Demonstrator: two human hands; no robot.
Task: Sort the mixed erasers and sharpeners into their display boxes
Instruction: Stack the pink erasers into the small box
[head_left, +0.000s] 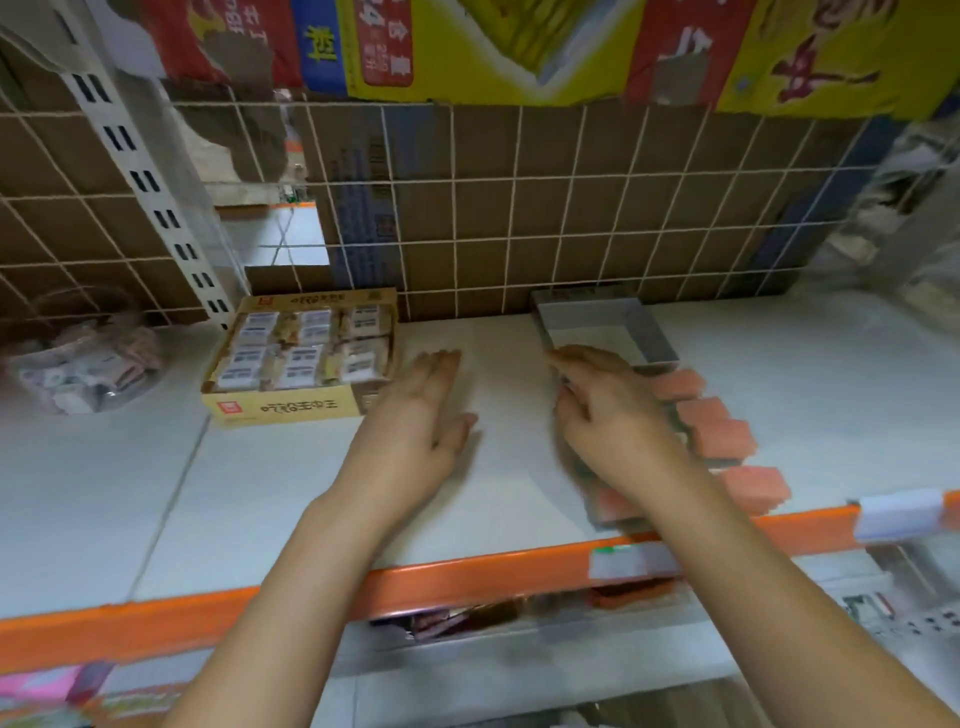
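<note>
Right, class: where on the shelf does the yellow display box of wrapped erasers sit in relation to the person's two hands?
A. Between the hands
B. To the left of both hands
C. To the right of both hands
B: the yellow display box lies left of the left hand, with the right hand further right by the orange blocks.

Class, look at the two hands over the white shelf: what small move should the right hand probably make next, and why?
Probably close the right hand on one of the orange pieces beside it and lift it toward the grey tray behind. Both it and the left hand are open, holding nothing; the yellow display box already looks full.
</note>
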